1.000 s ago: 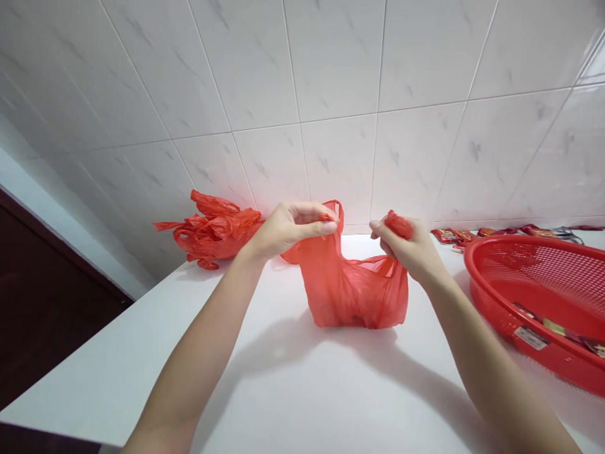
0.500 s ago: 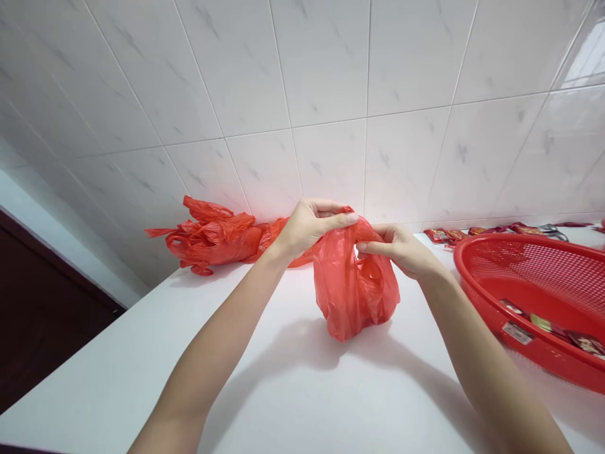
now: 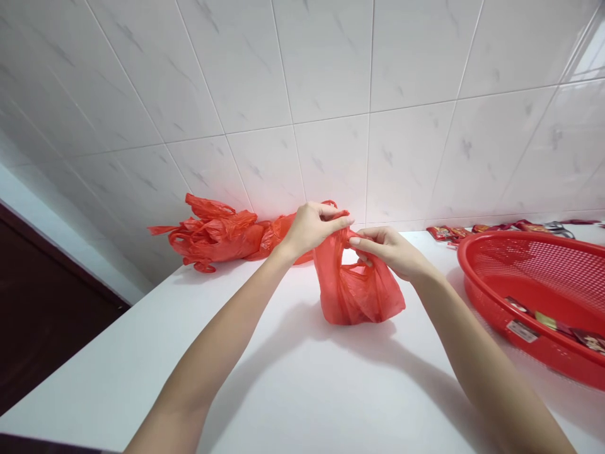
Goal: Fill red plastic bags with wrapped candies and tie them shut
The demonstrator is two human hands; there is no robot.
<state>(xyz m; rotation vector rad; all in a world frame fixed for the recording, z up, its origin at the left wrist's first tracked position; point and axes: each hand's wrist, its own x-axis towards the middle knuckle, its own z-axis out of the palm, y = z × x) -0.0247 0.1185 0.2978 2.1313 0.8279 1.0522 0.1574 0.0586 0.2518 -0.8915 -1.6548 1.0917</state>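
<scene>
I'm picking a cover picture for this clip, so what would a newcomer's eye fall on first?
Most likely the red bag near the middle, held by its upper part between the left hand and right hand against a pale tiled wall. Next might come the big red basket, cut off by the right edge, then the crumpled red heap at the back left of the white table.

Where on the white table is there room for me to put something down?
The white table is bare in front of the held red bag, between the left forearm and the right forearm, and between the left forearm and the table's left edge. It's crowded along the wall, with heaped red bags and small packets, and at right, around the red basket.
</scene>
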